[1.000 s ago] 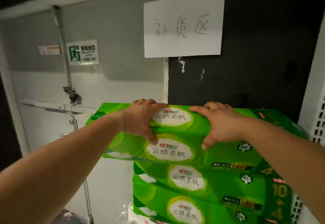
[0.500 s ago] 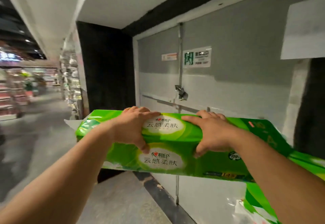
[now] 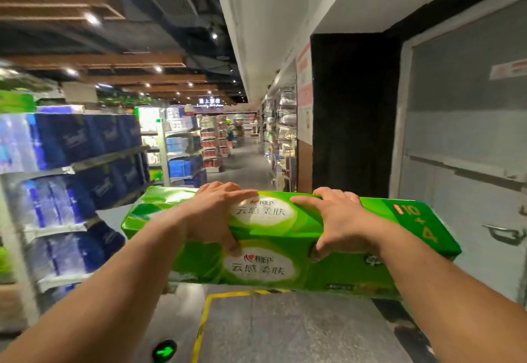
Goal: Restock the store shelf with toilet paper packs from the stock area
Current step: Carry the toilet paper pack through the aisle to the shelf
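I carry a long green toilet paper pack [image 3: 285,248] level in front of me at chest height. My left hand [image 3: 216,217] grips its top near the middle, fingers over the far edge and thumb down the near face. My right hand [image 3: 339,223] grips it the same way, a little to the right. The pack's right end shows an orange "10+4" mark. The store shelf [image 3: 85,163] stands at the left, stacked with blue toilet paper packs [image 3: 71,140] on several levels.
An aisle runs ahead between the left shelving and the shelves of goods [image 3: 281,140] on the right. A black wall [image 3: 350,114] and a grey exit door [image 3: 467,148] stand at the right. Yellow floor tape [image 3: 205,314] and a green floor arrow [image 3: 164,351] lie below.
The pack has come off the green stack and swung left with me. The view has turned from the stock wall and door to the store aisle. Both hands keep the same hold.
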`<state>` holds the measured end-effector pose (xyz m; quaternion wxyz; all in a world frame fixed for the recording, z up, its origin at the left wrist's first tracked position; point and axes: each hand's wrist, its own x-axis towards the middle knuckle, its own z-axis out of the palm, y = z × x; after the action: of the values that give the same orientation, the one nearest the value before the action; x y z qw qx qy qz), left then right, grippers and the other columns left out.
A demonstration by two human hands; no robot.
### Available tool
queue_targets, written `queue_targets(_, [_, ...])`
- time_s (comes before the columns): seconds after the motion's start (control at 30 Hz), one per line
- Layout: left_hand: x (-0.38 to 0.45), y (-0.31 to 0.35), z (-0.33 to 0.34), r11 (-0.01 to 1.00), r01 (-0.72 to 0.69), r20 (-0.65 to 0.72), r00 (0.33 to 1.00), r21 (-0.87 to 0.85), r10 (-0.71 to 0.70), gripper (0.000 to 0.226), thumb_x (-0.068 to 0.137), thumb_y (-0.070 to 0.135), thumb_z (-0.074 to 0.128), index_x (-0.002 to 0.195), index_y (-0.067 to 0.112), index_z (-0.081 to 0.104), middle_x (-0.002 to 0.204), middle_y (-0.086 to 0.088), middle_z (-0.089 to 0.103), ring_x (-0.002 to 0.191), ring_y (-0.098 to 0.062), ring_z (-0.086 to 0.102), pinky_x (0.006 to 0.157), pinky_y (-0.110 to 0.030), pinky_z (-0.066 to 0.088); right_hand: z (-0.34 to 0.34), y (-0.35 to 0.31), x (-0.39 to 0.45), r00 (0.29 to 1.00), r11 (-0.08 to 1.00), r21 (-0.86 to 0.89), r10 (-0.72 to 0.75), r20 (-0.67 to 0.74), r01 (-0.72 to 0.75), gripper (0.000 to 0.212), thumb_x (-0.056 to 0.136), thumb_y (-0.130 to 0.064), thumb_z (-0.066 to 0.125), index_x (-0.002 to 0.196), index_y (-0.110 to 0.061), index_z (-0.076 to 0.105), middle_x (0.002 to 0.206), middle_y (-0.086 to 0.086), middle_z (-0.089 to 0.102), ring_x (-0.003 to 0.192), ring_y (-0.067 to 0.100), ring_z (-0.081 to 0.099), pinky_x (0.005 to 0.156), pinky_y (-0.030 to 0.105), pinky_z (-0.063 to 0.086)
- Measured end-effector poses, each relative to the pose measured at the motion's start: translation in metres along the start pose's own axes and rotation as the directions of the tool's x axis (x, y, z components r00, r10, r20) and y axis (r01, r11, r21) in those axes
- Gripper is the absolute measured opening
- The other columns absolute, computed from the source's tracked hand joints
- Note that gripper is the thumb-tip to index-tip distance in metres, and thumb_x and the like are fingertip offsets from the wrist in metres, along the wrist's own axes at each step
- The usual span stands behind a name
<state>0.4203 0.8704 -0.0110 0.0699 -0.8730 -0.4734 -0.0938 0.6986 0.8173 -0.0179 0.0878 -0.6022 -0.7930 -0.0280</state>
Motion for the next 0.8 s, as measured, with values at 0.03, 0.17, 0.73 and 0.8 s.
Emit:
queue_targets(0.03, [0.005, -0.020, 0.003, 1.000, 0.030, 0.000, 1.000, 0.000, -0.030, 0.125, 0.051, 0.059, 0.092, 0.154, 0.052, 0.022, 0.149, 0.015, 0.036, 0.132, -0.015, 0.031, 0.112, -0.040, 0.030, 0.006, -0.004, 0.026, 0.999, 0.999, -0.003, -0.033, -0.001, 0.033, 0.117, 0.058, -0.060, 0.085, 0.152, -0.055, 0.016, 0.152, 0.001, 0.028, 0.142, 0.026, 0.024, 0.118, 0.045, 0.015])
queue_targets(0.17, [0.043, -0.094, 0.017, 0.994, 0.107, -0.006, 0.994, 0.029, -0.107, 0.123, 0.052, 0.057, 0.093, 0.154, 0.050, 0.024, 0.149, 0.016, 0.036, 0.132, -0.015, 0.031, 0.112, -0.038, 0.029, 0.034, -0.010, 0.135, 0.992, 0.992, 0.012, -0.129, -0.013, 0.129, 0.119, 0.057, -0.064, 0.084, 0.152, -0.056, 0.014, 0.151, 0.001, 0.028, 0.142, 0.026, 0.025, 0.118, 0.047, 0.016])
queue_targets(0.73, [0.296, -0.416, 0.086, 0.954, 0.289, 0.012, 0.957, -0.075, -0.289, 0.116, 0.037, 0.076, 0.075, 0.139, 0.070, 0.019, 0.143, 0.023, 0.033, 0.128, -0.008, 0.026, 0.118, -0.048, 0.026, 0.106, -0.004, 0.603, 0.949, 0.945, -0.091, -0.313, 0.027, 0.314, 0.114, 0.066, -0.063, 0.082, 0.153, -0.056, 0.008, 0.158, 0.008, 0.022, 0.146, 0.029, 0.022, 0.120, 0.051, 0.016])
queue_targets(0.8, [0.331, -0.455, 0.101, 0.951, 0.295, 0.021, 0.956, -0.091, -0.294, 0.121, 0.037, 0.075, 0.074, 0.146, 0.064, 0.022, 0.143, 0.023, 0.033, 0.128, -0.008, 0.025, 0.119, -0.049, 0.026, 0.121, -0.002, 0.654, 0.951, 0.947, -0.085, -0.309, 0.036, 0.311, 0.113, 0.068, -0.060, 0.082, 0.154, -0.055, 0.009, 0.159, 0.008, 0.021, 0.147, 0.030, 0.020, 0.120, 0.053, 0.014])
